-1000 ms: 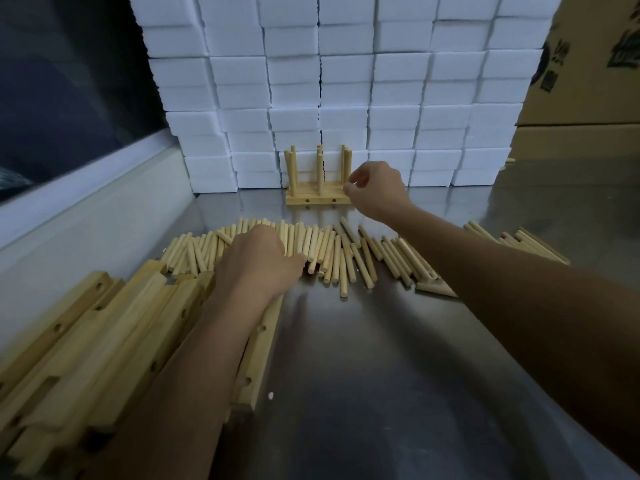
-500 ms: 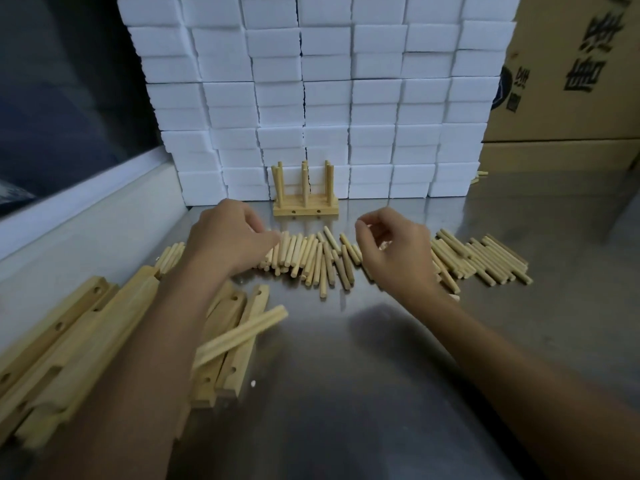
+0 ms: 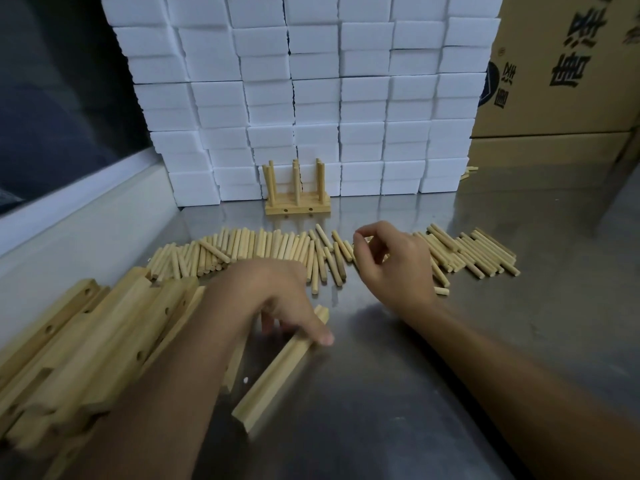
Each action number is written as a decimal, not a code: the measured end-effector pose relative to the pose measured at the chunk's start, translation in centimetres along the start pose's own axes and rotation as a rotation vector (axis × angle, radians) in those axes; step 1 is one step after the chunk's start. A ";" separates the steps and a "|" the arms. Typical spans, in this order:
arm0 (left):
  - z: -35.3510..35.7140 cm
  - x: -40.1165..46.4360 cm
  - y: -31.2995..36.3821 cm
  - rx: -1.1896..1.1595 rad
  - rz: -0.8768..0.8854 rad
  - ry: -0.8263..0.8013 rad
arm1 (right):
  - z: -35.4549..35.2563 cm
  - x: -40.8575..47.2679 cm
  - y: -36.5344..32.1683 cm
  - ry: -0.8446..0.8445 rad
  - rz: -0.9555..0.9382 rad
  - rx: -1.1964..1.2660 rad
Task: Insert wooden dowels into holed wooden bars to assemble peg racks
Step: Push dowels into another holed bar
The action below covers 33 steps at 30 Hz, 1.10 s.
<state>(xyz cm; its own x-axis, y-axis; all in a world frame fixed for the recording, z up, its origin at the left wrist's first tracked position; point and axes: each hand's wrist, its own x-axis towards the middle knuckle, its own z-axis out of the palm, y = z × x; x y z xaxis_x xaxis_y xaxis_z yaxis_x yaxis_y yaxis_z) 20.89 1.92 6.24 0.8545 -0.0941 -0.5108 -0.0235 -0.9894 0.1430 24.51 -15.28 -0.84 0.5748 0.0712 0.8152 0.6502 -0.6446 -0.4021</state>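
Dowels (image 3: 277, 251) lie in a long loose row across the steel table (image 3: 433, 393), far of both hands; one finished peg rack (image 3: 297, 197) stands upright beyond them, against the wall of white foam blocks (image 3: 311, 98); holed bars (image 3: 104, 327) are heaped at the near left. The left hand (image 3: 277, 306) presses down on a single bar (image 3: 277, 372) that lies apart from the heap, slanting toward the near side, fingers curled over its far end and thumb along its right edge. The right hand (image 3: 391, 265) hovers just above the right part of the row, fingers loosely curled, thumb and forefinger nearly meeting; whether a dowel is already pinched there I cannot tell.

The step looks to be readying a fresh bar and fetching a peg for it. To do it well: turn the bar so its holes face up and hold it flat and firm; pinch one dowel only, near its middle, lifting it clear so neighbours do not roll; stand it square over an end hole and push straight down, since a tilted peg would likely jam.
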 end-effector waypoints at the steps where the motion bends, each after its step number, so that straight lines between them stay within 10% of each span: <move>1: 0.3 0.3 0.3 0.028 -0.007 -0.021 | 0.0 0.0 0.0 0.002 0.003 -0.001; 8: 0.5 0.9 0.0 -0.092 0.044 0.055 | 0.3 -0.1 0.1 -0.010 -0.003 -0.017; 22: 1.9 3.0 0.8 -1.297 0.287 0.461 | 0.6 -0.1 0.2 -0.029 0.015 -0.045; 33: 2.8 2.7 -0.9 -1.534 0.297 0.641 | 0.7 0.0 0.1 -0.064 0.014 -0.052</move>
<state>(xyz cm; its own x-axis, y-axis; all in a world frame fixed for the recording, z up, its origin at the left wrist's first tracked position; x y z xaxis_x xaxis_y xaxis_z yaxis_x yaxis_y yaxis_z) 21.77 2.22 2.37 0.9805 0.1940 0.0303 -0.0507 0.1011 0.9936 24.92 -14.79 -1.19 0.6156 0.1093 0.7804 0.6161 -0.6842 -0.3902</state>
